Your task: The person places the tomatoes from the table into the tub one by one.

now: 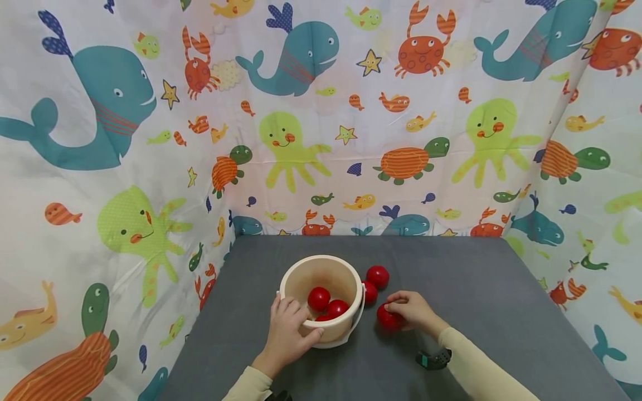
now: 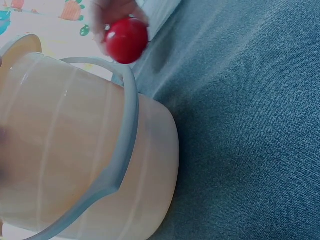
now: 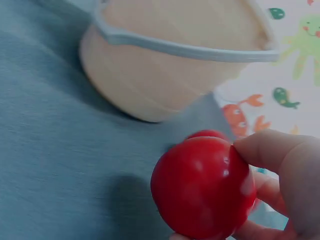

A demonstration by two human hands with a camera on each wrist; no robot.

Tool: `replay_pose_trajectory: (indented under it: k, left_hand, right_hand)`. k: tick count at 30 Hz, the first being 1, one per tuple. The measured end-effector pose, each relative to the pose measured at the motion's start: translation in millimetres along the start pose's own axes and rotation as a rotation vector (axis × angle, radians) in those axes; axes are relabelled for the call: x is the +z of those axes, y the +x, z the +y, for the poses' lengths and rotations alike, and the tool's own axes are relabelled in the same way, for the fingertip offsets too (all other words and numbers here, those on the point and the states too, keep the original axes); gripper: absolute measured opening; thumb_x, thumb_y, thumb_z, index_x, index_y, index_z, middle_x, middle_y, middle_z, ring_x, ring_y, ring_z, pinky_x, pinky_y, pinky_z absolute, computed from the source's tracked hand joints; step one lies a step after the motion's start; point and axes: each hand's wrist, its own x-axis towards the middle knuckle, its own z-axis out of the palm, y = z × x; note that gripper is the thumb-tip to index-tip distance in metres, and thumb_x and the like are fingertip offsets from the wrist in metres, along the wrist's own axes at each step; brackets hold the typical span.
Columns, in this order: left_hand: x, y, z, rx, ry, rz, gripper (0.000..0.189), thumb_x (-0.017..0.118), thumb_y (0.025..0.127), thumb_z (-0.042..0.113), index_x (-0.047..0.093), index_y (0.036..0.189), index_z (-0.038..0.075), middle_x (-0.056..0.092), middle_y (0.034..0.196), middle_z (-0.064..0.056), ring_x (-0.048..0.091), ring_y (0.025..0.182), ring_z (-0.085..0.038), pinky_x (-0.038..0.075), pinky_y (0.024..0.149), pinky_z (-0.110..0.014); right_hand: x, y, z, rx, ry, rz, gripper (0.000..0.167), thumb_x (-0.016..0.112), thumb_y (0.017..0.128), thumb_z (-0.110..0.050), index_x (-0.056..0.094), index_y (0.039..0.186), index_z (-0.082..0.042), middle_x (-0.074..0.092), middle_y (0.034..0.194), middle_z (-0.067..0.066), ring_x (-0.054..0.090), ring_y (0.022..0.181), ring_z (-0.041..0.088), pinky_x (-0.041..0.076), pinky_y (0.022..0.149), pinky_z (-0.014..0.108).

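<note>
A cream bucket [image 1: 321,273] stands on the grey table, with several shiny red balls [image 1: 319,299] lying inside it. My left hand [image 1: 288,337] grips its near left rim, fingers over the edge and thumb along the outer wall. To the right of the bucket, my right hand [image 1: 413,312] holds another red ball [image 3: 202,187] between thumb and fingers. In the right wrist view a shadow lies on the cloth below that ball. The left wrist view shows the bucket's side and its pale handle [image 2: 131,110] hanging down.
Two more red balls, a farther one [image 1: 378,277] and a nearer one [image 1: 369,293], lie beside the bucket's right side. A grey cloth [image 1: 451,267] covers the table. Curtains [image 1: 346,122] printed with sea animals stand behind and along both sides.
</note>
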Motion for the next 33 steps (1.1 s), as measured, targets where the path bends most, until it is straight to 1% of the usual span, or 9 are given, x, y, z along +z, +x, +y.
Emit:
replay_pose_trajectory:
  k: [4,8,13,18,23,27,33]
  left_hand:
    - [0.9,1.9,0.2,0.010,0.001,0.013,0.024,0.080,0.077,0.039,0.064,0.078,0.022,0.058,0.082,0.003,0.057,0.103,-0.022,0.038,0.106,-0.080]
    - [0.9,2.9,1.0,0.019,0.002,0.016,0.025,0.080,0.077,0.038,0.061,0.077,0.022,0.057,0.081,0.004,0.057,0.102,-0.023,0.038,0.105,-0.080]
    - [1.2,3.0,0.5,0.025,0.009,0.024,0.025,0.081,0.076,0.039,0.061,0.077,0.022,0.057,0.081,0.003,0.058,0.103,-0.025,0.037,0.105,-0.081]
    - [-0.8,5.4,2.1,0.028,0.007,0.029,0.024,0.081,0.076,0.037,0.064,0.078,0.021,0.058,0.081,0.002,0.058,0.104,-0.026,0.038,0.104,-0.081]
    - [-1.5,8.7,4.6,0.022,-0.007,0.021,0.024,0.081,0.076,0.037,0.064,0.078,0.021,0.058,0.081,0.002,0.059,0.104,-0.027,0.037,0.105,-0.081]
    - [-1.6,11.3,4.5,0.014,-0.018,0.011,0.025,0.082,0.077,0.037,0.062,0.078,0.021,0.057,0.081,0.002,0.058,0.104,-0.027,0.036,0.107,-0.081]
    - [-2.1,13.3,5.6,-0.003,-0.021,-0.009,0.024,0.082,0.077,0.036,0.063,0.079,0.021,0.057,0.081,0.003,0.058,0.105,-0.026,0.036,0.107,-0.081]
  right_hand:
    - [-21,7.9,-20,-0.022,-0.020,0.020,0.036,0.073,0.096,-0.017,0.067,0.125,0.004,0.071,0.123,0.028,0.070,0.101,0.036,0.065,0.075,0.057]
    - [-37,16.6,-46,-0.058,-0.049,0.047,0.041,0.072,0.098,-0.020,0.065,0.130,0.004,0.068,0.128,0.030,0.069,0.105,0.040,0.065,0.078,0.054]
    - [-42,28.3,-88,-0.075,-0.047,0.068,0.043,0.072,0.099,-0.023,0.064,0.135,0.000,0.066,0.134,0.029,0.067,0.114,0.044,0.065,0.081,0.049]
    - [-37,35.2,-128,-0.101,-0.041,0.064,0.043,0.071,0.100,-0.025,0.064,0.136,-0.004,0.067,0.135,0.026,0.067,0.118,0.042,0.065,0.083,0.048]
    - [-27,36.7,-157,-0.142,-0.040,0.043,0.039,0.071,0.101,-0.023,0.065,0.134,-0.004,0.069,0.131,0.025,0.070,0.113,0.039,0.066,0.081,0.046]
    - [-13,36.3,-174,-0.154,-0.023,0.019,0.038,0.072,0.100,-0.021,0.066,0.133,-0.002,0.069,0.130,0.026,0.070,0.113,0.041,0.066,0.080,0.047]
    - [15,36.2,-185,-0.151,0.004,-0.008,0.038,0.074,0.098,-0.019,0.067,0.133,-0.005,0.068,0.133,0.024,0.068,0.117,0.042,0.065,0.083,0.049]
